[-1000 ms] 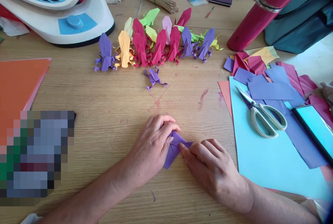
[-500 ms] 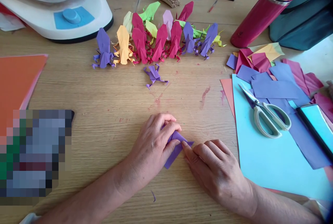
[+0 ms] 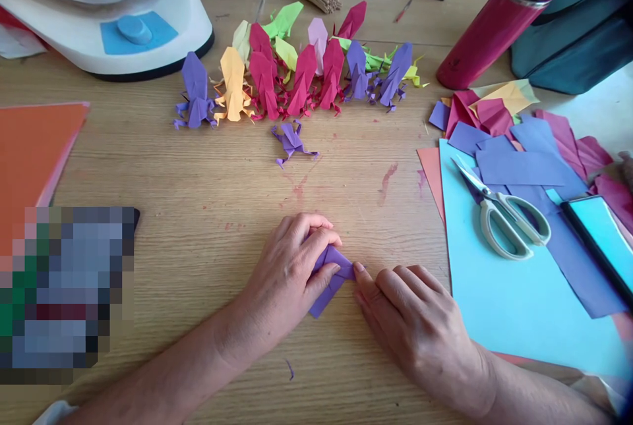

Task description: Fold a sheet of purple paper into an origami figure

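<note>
A folded piece of purple paper [image 3: 327,294] lies on the wooden table near its middle, partly covered by my fingers. My left hand [image 3: 299,260] rests over its upper left part, thumb pressed on the paper and the other fingers curled across it. At the paper's right corner, my right hand [image 3: 408,316] pinches the tip between thumb and forefinger, the other fingers curled in. Farther up the table sits a small purple origami frog [image 3: 291,141], apart from both hands. Behind it stand several origami frogs in rows, among them an orange one [image 3: 233,85].
Scissors [image 3: 509,214] lie on light blue paper [image 3: 475,306] at the right, beside purple offcuts [image 3: 519,168] and a phone [image 3: 601,240]. A pink flask [image 3: 509,23] stands behind. At left are orange paper [image 3: 34,148], a blurred-out flat object [image 3: 74,286] and a white appliance [image 3: 163,29].
My right thumb has slid outward along the paper to its right corner. The small flap there now lies flatter. My left hand stays nearly in place.
</note>
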`<act>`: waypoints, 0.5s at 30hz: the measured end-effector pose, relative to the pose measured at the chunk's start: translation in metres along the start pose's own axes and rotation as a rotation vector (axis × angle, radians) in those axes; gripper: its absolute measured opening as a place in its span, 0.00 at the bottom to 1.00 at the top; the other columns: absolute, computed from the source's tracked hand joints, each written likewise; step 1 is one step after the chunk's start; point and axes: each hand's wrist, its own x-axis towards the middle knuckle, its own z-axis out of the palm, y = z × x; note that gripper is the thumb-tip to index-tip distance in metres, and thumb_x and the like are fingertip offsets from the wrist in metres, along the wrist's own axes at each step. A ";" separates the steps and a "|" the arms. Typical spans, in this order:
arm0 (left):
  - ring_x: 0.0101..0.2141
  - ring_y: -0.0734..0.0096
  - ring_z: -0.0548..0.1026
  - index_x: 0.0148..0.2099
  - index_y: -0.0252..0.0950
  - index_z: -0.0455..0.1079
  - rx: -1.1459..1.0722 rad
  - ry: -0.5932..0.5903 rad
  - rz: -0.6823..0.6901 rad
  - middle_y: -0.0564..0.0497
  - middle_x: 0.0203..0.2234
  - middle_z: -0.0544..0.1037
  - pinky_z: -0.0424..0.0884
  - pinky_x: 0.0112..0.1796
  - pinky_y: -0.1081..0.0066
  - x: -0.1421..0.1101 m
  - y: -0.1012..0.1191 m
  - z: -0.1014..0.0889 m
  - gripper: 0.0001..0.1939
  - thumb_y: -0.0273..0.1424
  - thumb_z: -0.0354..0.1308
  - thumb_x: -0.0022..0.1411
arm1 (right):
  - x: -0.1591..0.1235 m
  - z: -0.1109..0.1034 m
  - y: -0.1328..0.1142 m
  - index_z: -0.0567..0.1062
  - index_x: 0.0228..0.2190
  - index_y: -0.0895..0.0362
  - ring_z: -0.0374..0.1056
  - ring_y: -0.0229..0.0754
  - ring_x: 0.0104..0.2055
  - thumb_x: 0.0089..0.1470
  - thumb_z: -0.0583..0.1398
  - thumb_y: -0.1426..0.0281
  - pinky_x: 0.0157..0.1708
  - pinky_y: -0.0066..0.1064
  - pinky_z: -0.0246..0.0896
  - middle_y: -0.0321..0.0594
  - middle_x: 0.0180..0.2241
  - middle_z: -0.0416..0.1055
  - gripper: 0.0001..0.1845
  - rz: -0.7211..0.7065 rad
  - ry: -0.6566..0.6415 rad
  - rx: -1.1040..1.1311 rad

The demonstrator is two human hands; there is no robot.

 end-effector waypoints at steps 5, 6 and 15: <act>0.51 0.60 0.67 0.48 0.38 0.67 0.007 -0.003 0.004 0.47 0.48 0.68 0.65 0.52 0.59 0.000 -0.001 0.001 0.10 0.23 0.57 0.64 | 0.001 -0.002 -0.001 0.75 0.47 0.70 0.54 0.41 0.27 0.60 0.57 0.80 0.27 0.36 0.48 0.39 0.26 0.64 0.14 -0.028 -0.018 -0.029; 0.51 0.60 0.67 0.48 0.38 0.67 0.009 -0.005 0.001 0.47 0.48 0.68 0.65 0.52 0.59 0.000 0.000 0.001 0.10 0.23 0.57 0.64 | 0.001 -0.003 -0.001 0.75 0.47 0.71 0.54 0.41 0.27 0.60 0.57 0.80 0.27 0.36 0.48 0.39 0.26 0.64 0.14 -0.032 -0.018 -0.030; 0.51 0.61 0.66 0.48 0.39 0.67 0.016 -0.002 0.006 0.48 0.49 0.68 0.64 0.52 0.59 0.000 -0.001 0.002 0.12 0.24 0.58 0.63 | 0.002 -0.005 -0.002 0.73 0.51 0.68 0.57 0.41 0.28 0.62 0.55 0.77 0.29 0.37 0.53 0.40 0.27 0.64 0.17 -0.061 -0.075 0.015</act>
